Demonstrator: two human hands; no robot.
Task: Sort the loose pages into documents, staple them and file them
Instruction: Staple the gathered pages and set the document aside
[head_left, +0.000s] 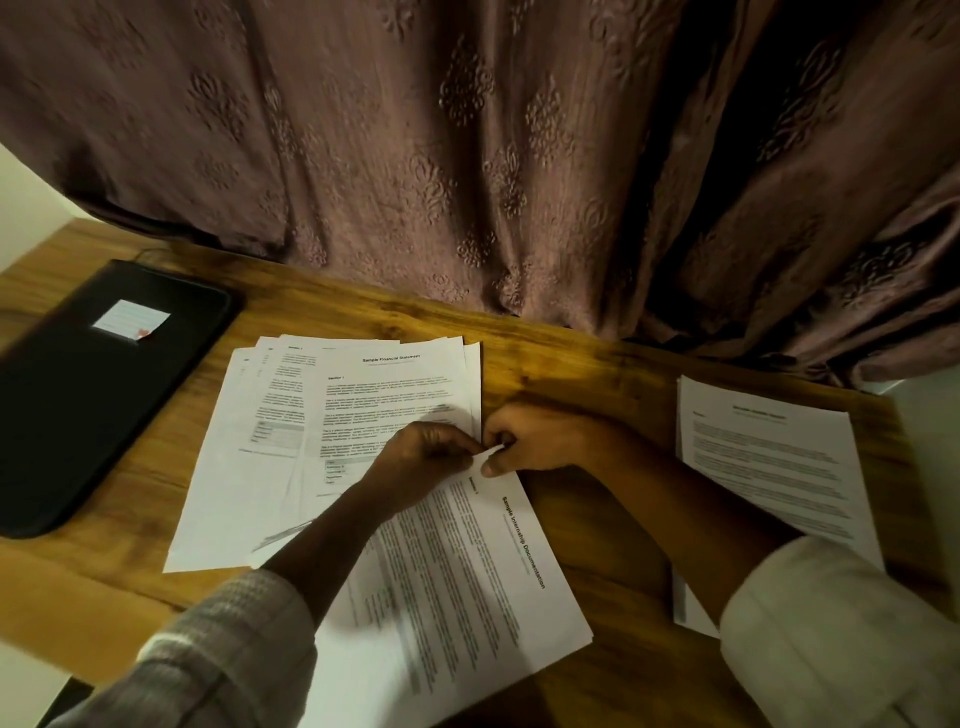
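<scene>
Plainly light, limp stuff: lay as a thin set of internship pages (467, 571), turned sideways on the near middle of the table (587, 369), far corner overlapping the fanned financial statement pile (363, 405). Were pinched at that far corner from both sides: left hand (431, 452) curled down onto the edge from the left, right hand (535, 441) closed thumb-to-fingertips on the same corner from the right, the two hands nearly touching. Looked apt to sag, crease and slip sheet over sheet if raised by one corner alone; seemed better squared up flat on the wood, then held with a light grip close beside the corner meant for the staple. Sat well apart from the third pile (769, 457) at the right and from the black folder (104, 395) at the far left. Showed no stapler anywhere in view.
</scene>
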